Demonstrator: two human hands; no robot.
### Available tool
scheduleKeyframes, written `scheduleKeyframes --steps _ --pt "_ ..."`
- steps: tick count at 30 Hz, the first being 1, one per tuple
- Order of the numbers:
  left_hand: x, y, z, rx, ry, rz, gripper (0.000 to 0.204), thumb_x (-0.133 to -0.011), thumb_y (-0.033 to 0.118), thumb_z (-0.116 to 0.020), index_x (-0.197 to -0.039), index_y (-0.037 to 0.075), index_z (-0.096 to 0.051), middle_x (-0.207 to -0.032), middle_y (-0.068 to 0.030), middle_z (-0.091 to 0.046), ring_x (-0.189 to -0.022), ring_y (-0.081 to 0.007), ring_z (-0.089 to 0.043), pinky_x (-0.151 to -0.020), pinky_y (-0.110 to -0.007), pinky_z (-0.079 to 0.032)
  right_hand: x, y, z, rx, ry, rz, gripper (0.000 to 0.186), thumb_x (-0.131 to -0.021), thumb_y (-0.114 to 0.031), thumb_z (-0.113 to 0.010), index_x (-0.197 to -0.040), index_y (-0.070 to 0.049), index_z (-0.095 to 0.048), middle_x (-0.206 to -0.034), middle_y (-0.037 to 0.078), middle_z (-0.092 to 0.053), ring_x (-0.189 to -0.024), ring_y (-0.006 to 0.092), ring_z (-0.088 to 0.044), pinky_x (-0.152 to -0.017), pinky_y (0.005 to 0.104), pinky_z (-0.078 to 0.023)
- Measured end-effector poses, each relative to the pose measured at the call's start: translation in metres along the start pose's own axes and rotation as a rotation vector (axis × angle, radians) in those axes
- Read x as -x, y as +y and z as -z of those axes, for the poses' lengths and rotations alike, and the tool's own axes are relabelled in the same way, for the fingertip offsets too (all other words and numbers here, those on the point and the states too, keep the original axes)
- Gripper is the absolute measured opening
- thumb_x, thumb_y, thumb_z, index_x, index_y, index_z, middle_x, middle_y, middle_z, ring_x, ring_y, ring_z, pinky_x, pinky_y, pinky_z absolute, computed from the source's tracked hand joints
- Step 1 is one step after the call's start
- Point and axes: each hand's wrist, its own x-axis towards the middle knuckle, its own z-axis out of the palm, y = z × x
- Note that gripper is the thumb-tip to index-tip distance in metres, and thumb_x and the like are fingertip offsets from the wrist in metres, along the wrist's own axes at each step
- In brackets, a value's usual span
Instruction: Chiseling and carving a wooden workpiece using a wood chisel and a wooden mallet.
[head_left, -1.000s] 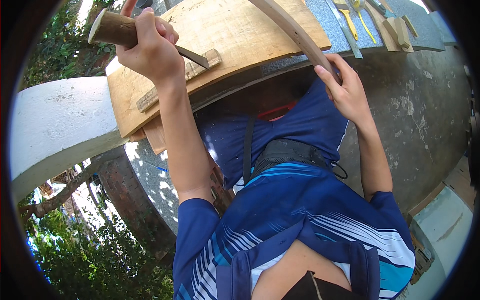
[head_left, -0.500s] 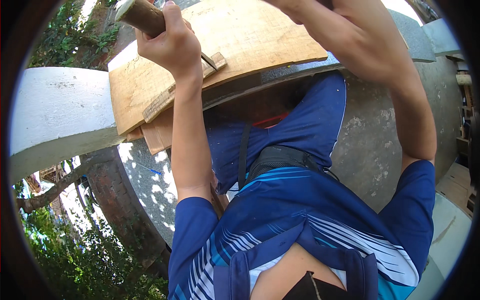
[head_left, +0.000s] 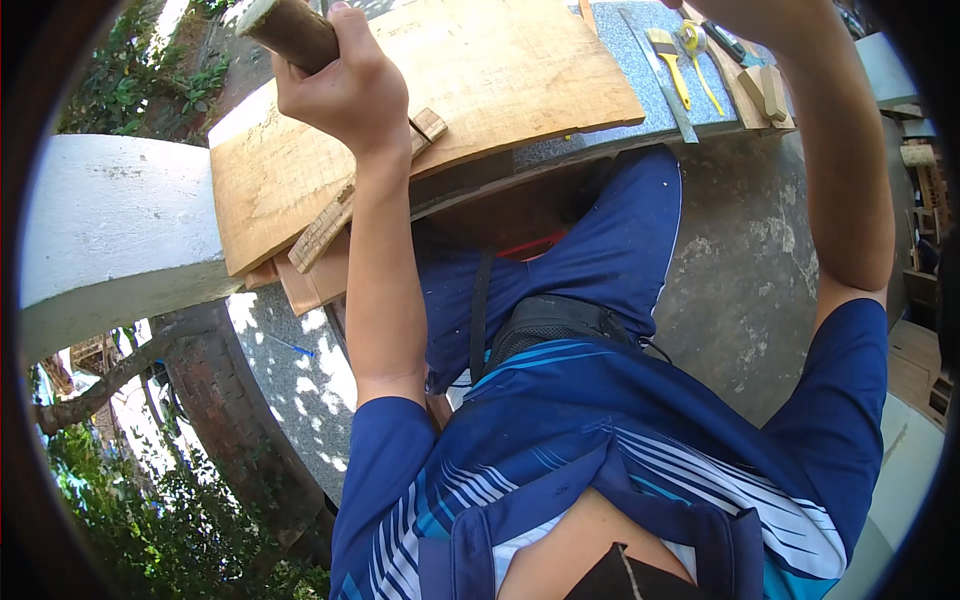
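My left hand [head_left: 345, 95] is closed around a thick round wooden stick [head_left: 290, 32] with its cut end up and to the left. It is held above a wide light-wood board [head_left: 500, 60]. Beneath my left wrist, a narrow wood strip [head_left: 322, 232] lies aslant along the board's near edge, partly hidden by my forearm. My right hand [head_left: 745, 14] is at the top edge, close to a dark-handled tool [head_left: 724, 42]; its fingers are mostly out of view.
On the grey speckled tabletop right of the board lie a metal ruler [head_left: 660, 78], a yellow-handled paintbrush [head_left: 668, 62], a yellow tape roll [head_left: 692, 38] and small wood blocks [head_left: 764, 93]. A white ledge [head_left: 120, 210] stands at left.
My right arm has moved right, uncovering the brush, ruler and tape roll. My left hand keeps the stick, shifting slightly. The pointed metal tip by my left wrist is now mostly hidden.
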Motion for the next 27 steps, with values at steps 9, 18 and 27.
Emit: scheduleKeyframes --steps 9,18,27 --pt "-0.009 0.001 0.008 0.028 -0.047 0.100 0.030 -0.089 0.001 -0.061 -0.118 -0.005 -0.066 -0.058 0.0015 -0.051 -0.042 -0.0045 -0.042 -0.039 -0.022 -0.031 -0.007 0.072 -0.050 -0.381 0.029 0.298 0.041 -0.105 -0.037 -0.059 -0.100 0.003 -0.065 -0.067 0.008 -0.054 -0.061 0.0185 -0.052 -0.059 0.0369 -0.041" --pt "-0.023 -0.017 0.011 0.053 -0.269 0.158 0.035 -0.097 0.004 -0.057 -0.129 -0.008 -0.060 -0.058 0.0064 -0.047 -0.041 -0.0023 -0.037 -0.038 -0.021 -0.027 0.037 0.156 -0.172 0.116 -0.070 -0.215 0.046 -0.096 -0.045 -0.060 -0.108 -0.002 -0.067 -0.087 0.020 -0.072 -0.085 0.0385 -0.071 -0.079 0.0496 -0.055" --pt "-0.021 -0.012 0.015 0.030 -0.209 0.168 0.034 -0.097 0.006 -0.056 -0.129 -0.006 -0.061 -0.058 0.0082 -0.044 -0.041 -0.0006 -0.033 -0.036 -0.019 -0.025 0.030 0.130 -0.203 0.350 0.306 0.243 0.042 -0.089 -0.038 -0.073 -0.110 -0.001 -0.068 -0.119 0.016 -0.064 -0.115 0.0316 -0.061 -0.097 0.0444 -0.051"
